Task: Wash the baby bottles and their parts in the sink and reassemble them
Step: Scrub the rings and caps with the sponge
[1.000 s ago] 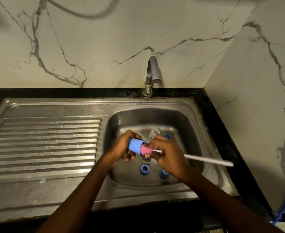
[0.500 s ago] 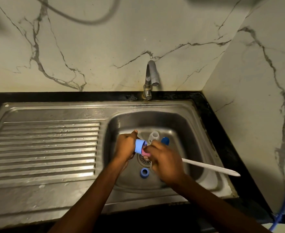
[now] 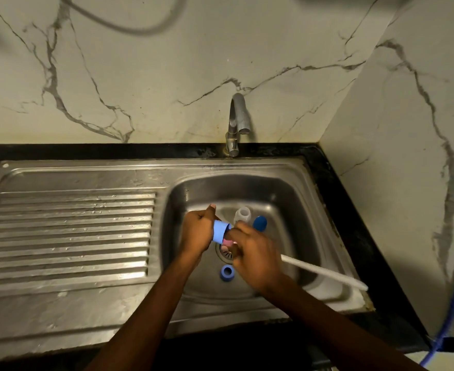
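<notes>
Both forearms are brought in from the near edge and angled toward the middle of the sink basin [image 3: 287,199], wrists bent down over the drain [image 3: 223,255]. A light blue cap [image 3: 220,231] is gripped by the left hand [image 3: 197,232], fingers wrapped round it and the thumb stuck up, held just above the drain. A brush [image 3: 323,272] is clutched in the right hand [image 3: 256,254], fingers curled tight near its pink head [image 3: 227,241], which is pressed against the cap's open end; the long white handle is left poking out to the right over the rim. A blue ring [image 3: 227,273] is seen lying on the basin floor, and a clear bottle piece [image 3: 242,214] and dark blue cap [image 3: 259,223] are parked side by side at the far side
</notes>
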